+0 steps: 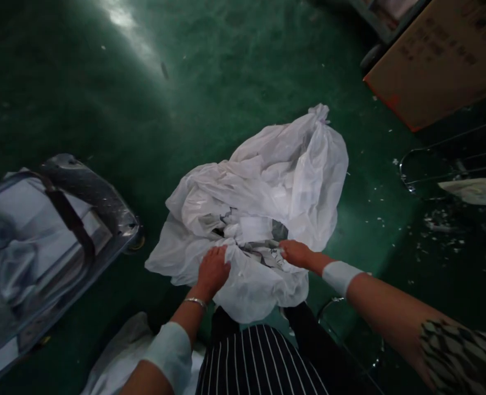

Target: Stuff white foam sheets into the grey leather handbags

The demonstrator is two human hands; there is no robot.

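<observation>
A big white plastic bag [292, 175] lies crumpled on the green floor [210, 71] in front of me, its mouth open toward me with white and grey material inside. My left hand [213, 269] is closed on the bag's near rim at the left of the opening. My right hand [295, 253] grips the rim at the right of the opening, fingers curled over the edge. A bracelet sits on my left wrist, and a white band on each arm.
A metal trolley [82, 219] with clear-wrapped white goods and a dark strap stands at the left. A cardboard box [440, 55] lies at the upper right, a wire frame [440, 159] below it. More white plastic [119, 356] lies by my feet. Small white scraps litter the floor.
</observation>
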